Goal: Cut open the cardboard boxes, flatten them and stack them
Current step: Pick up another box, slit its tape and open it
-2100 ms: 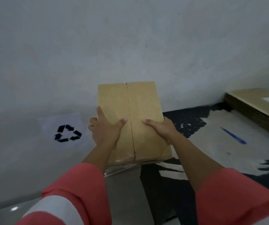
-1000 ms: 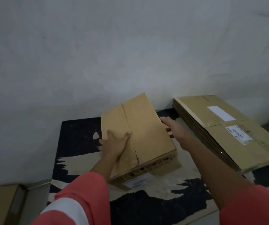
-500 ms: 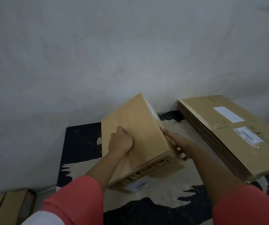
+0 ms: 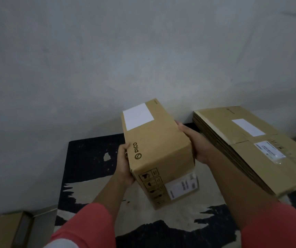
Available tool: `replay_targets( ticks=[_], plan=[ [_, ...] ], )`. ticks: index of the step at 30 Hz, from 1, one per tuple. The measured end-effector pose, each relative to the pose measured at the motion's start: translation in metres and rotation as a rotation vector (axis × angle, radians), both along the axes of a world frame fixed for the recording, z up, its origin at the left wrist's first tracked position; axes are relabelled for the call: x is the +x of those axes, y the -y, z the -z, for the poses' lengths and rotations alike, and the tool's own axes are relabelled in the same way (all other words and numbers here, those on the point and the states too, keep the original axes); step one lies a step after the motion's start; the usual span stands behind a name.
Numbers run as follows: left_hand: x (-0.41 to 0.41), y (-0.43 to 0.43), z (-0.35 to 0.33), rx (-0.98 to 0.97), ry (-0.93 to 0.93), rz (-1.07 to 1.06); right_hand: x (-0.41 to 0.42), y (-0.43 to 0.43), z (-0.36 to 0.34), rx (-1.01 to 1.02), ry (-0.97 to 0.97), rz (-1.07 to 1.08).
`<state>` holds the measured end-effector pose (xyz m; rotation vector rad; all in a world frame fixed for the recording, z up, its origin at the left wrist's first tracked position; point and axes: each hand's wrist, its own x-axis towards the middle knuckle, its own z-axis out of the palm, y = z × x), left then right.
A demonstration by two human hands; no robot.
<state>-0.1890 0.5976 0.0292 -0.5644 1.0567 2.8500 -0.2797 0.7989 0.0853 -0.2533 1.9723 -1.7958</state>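
Observation:
A closed brown cardboard box [image 4: 158, 142] with a white label on top and "PICO" printed on its side is held above the black and beige mat [image 4: 90, 158]. My left hand [image 4: 124, 165] grips the box's left side, fingers curled over the edge. My right hand [image 4: 195, 142] presses flat against its right side. The box's underside is hidden. To the right, a stack of flattened boxes [image 4: 250, 147] lies on the mat beside the wall.
A grey-white wall [image 4: 125, 59] rises just behind the mat. More brown boxes [image 4: 2, 230] stand at the bottom left corner. Bare mat shows in front of and left of the held box.
The box has been rolled about a quarter turn, so its labelled face is now up. My hands moved from its top to its two sides.

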Motion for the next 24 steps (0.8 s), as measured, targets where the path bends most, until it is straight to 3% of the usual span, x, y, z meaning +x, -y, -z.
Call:
replay_targets(
  ticks=[3, 6, 12, 15, 19, 24],
  plan=[
    [0.01, 0.005, 0.024, 0.082, -0.049, -0.106, 0.015, 0.022, 0.014, 0.035, -0.012, -0.076],
    [0.021, 0.027, 0.048, 0.076, 0.029, -0.174, 0.026, 0.045, 0.033, 0.184, -0.104, -0.106],
    [0.048, 0.059, 0.07, 0.012, 0.301, -0.151, 0.035, 0.071, 0.039, 0.698, -0.42, -0.234],
    [0.066, 0.079, 0.075, -0.147, 0.418, -0.083, 0.046, 0.081, 0.047, 0.815, -0.551, -0.336],
    [0.074, 0.093, 0.074, -0.549, 0.585, -0.03, 0.059, 0.106, 0.064, 0.915, -0.639, -0.449],
    [0.072, 0.103, 0.083, -0.74, 0.735, 0.109, 0.074, 0.124, 0.08, 1.032, -0.741, -0.553]
  ],
)
